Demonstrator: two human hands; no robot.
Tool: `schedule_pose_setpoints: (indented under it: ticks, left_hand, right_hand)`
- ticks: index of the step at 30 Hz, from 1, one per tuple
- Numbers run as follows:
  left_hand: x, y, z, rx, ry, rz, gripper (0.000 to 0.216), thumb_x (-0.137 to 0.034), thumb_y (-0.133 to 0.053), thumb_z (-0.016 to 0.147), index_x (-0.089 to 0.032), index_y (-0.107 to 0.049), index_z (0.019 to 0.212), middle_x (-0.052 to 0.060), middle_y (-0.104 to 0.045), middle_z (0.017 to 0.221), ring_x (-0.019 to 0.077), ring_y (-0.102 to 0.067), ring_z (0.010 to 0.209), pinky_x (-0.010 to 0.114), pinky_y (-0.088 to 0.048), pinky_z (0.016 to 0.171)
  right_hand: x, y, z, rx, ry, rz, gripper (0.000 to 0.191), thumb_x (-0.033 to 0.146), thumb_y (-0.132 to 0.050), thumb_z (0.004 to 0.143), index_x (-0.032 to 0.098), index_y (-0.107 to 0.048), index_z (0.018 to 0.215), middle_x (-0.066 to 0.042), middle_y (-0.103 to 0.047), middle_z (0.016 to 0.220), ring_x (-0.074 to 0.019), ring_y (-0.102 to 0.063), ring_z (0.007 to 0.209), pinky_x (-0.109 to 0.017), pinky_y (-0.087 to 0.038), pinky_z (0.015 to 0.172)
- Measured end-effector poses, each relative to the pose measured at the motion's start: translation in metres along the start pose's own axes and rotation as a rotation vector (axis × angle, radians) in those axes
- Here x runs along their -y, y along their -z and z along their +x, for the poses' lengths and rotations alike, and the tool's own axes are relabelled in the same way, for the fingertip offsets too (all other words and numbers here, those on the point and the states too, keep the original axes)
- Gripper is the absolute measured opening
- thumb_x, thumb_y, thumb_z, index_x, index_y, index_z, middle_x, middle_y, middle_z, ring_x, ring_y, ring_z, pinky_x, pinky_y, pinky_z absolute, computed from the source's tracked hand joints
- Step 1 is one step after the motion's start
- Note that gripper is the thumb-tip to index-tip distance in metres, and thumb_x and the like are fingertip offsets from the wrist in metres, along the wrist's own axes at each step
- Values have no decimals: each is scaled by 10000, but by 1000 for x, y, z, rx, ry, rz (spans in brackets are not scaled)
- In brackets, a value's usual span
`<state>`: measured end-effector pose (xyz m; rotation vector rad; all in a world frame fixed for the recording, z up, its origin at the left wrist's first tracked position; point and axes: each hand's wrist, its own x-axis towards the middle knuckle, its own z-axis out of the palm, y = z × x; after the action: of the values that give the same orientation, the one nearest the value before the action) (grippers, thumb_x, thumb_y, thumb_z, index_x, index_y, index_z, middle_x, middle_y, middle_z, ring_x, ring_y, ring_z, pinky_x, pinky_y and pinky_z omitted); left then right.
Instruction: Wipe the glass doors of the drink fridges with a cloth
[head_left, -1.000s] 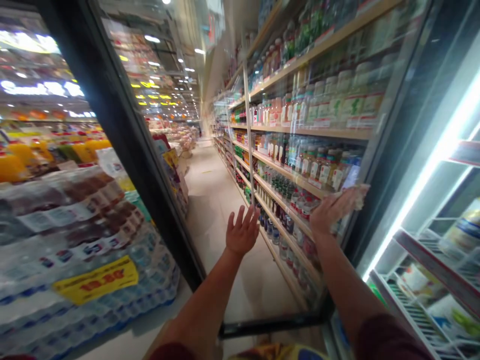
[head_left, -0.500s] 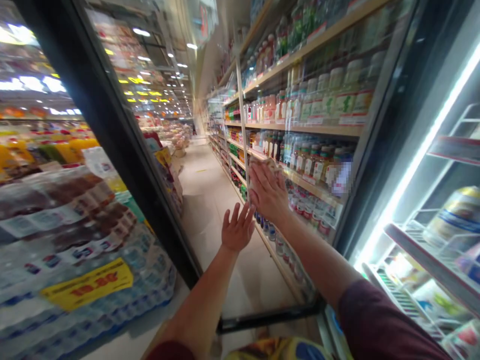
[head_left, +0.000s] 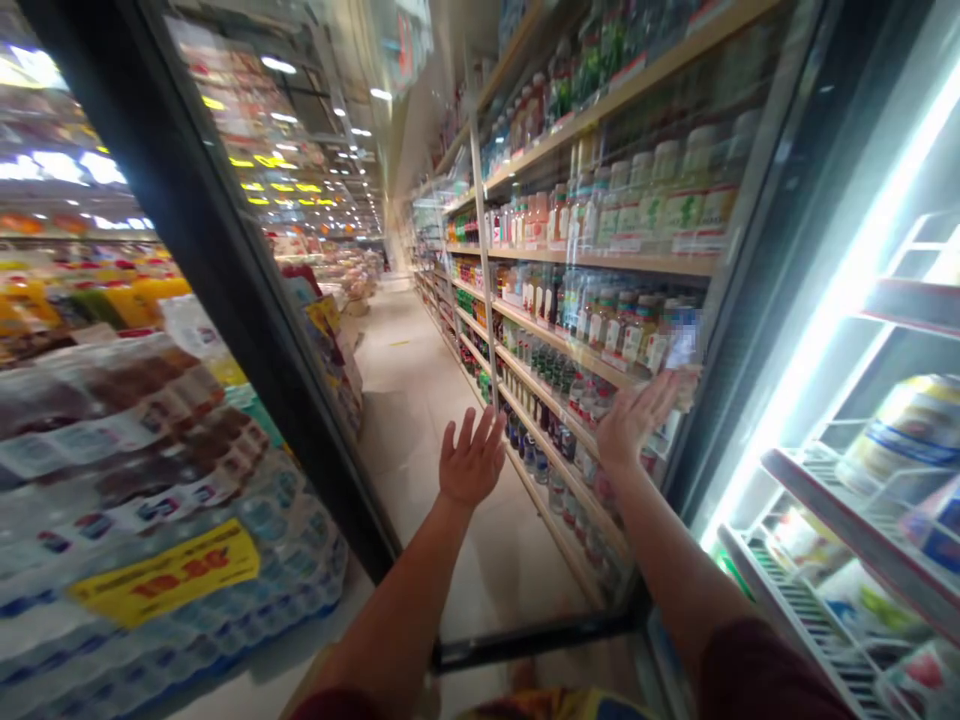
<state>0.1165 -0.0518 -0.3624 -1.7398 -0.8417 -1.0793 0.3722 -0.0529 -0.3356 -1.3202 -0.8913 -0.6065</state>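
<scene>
A black-framed glass door (head_left: 420, 440) of a lit cooler stands in front of me, and shelves of bottles show through it. My left hand (head_left: 472, 460) lies flat with spread fingers against the lower middle of the glass. To its right, my right hand (head_left: 636, 420) presses a pale beige cloth (head_left: 685, 388) to the pane close to the right frame. Most of the cloth is hidden under the fingers; its edge sticks out past the fingertips. Just above the cloth is a small white and blue sticker (head_left: 684, 335).
Wire shelves (head_left: 832, 560) with packaged goods fill the cooler on the right, beside a bright light strip (head_left: 817, 330). Stacked bottle packs (head_left: 165, 500) with a yellow price sign (head_left: 169, 572) stand on the left. The aisle floor (head_left: 397, 350) runs away beyond the glass.
My right hand has slid with the cloth across the glass to the right and slightly down, from the middle to near the right frame. My left hand stays in nearly the same place.
</scene>
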Motion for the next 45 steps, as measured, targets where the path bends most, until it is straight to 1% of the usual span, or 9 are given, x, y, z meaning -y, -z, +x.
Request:
schedule_pose_setpoints:
  ticks: [3,6,9,13,27,32,36,41,45]
  left_hand:
    - [0,3,0,3,-1,13,674,-309,-542,977,-224,-274,1589,74,-483,1499,225,-215,1526,431,-105,1300]
    - [-2,6,0,6,-1,20,671,-306,-546,975,-221,-283,1586,70,-491,1494,224,-200,1531,432,-107,1300]
    - [-3,9,1,6,-3,20,668,-305,-549,975,-217,-289,1584,72,-492,1494,227,-195,1534,436,-106,1299]
    - [-5,11,0,3,-1,11,658,-299,-555,976,-214,-304,1578,71,-490,1497,227,-197,1537,435,-103,1295]
    - [-10,19,3,-15,16,3,637,-278,-545,985,-210,-314,1574,75,-503,1487,212,-196,1539,424,-104,1292]
    - [-11,19,2,-8,17,3,648,-280,-563,978,-211,-314,1573,75,-494,1491,216,-208,1535,423,-98,1294]
    - [-11,21,3,-13,18,0,645,-279,-554,982,-212,-308,1575,71,-487,1493,206,-197,1536,414,-87,1297]
    - [-11,22,3,-12,14,-2,659,-268,-565,972,-213,-307,1576,65,-493,1489,209,-201,1535,414,-85,1296]
    - [-11,22,1,-8,6,4,648,-277,-549,981,-207,-305,1577,70,-482,1499,210,-184,1537,414,-80,1296]
  right_hand:
    - [47,-3,-11,137,154,24,644,345,-293,1045,144,-114,1631,-212,-284,1628,-324,-191,1549,-634,-207,1211]
    - [68,-1,-25,209,374,-7,654,325,-346,1034,138,-145,1628,-199,-367,1594,-316,-263,1528,-568,-202,1225]
    - [64,3,-29,204,525,-35,656,320,-405,1023,122,-204,1615,-191,-452,1545,-291,-314,1510,-503,-183,1239]
    - [50,8,-22,192,647,-26,651,308,-461,1006,113,-267,1595,-174,-531,1487,-260,-332,1504,-458,-156,1252]
    - [28,13,-10,189,803,-16,542,296,-498,965,134,-484,1482,-148,-598,1425,-242,-452,1428,-438,-180,1254]
    - [21,17,-5,193,810,-20,513,291,-494,966,156,-518,1461,-139,-605,1416,-241,-471,1412,-433,-223,1238]
    - [1,18,0,182,766,-56,583,291,-480,973,151,-409,1535,-148,-570,1452,-251,-443,1435,-452,-237,1235]
    - [-19,18,5,109,531,-100,655,307,-400,1006,144,-215,1612,-182,-460,1538,-289,-346,1495,-525,-269,1216]
    - [4,13,3,93,358,-81,651,297,-324,1023,144,-139,1628,-197,-365,1595,-311,-271,1527,-572,-254,1211]
